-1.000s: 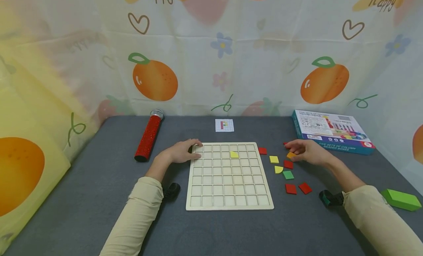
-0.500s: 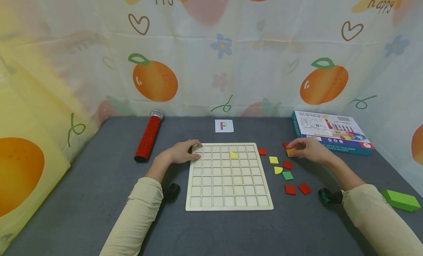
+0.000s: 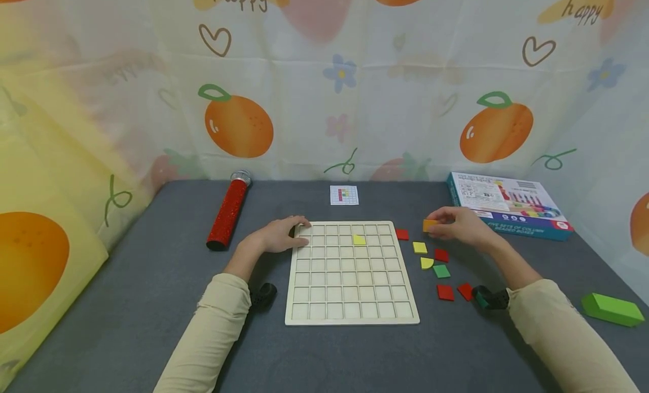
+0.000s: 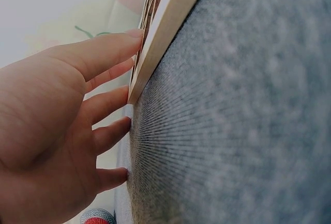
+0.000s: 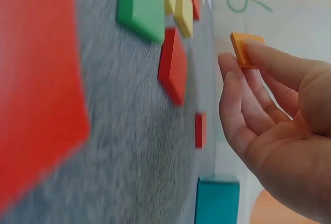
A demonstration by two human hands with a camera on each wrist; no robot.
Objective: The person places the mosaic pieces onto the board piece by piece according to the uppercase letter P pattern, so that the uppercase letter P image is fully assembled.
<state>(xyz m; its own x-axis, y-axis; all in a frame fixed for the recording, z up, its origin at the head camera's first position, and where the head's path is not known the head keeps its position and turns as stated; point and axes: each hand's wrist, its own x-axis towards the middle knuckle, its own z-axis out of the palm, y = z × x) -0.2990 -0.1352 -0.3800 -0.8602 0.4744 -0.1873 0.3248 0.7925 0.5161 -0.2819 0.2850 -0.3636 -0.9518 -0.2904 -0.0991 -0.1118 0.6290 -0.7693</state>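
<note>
My right hand pinches an orange square tile between thumb and fingertips. The right wrist view shows that orange tile raised off the table. At the upper left corner of the pale wooden grid board rests my left hand. Its thumb lies on the board's edge in the left wrist view, and its other fingers are spread, some reaching down to the cloth. One yellow tile sits in a cell near the board's top.
Loose tiles lie right of the board, among them a red one, a green one and a yellow one. A pattern card, a red microphone, a box and a green block surround them.
My right hand has lifted the orange tile from among the loose tiles and carried it up and left, toward the board. My left hand has stayed at the board's corner.
</note>
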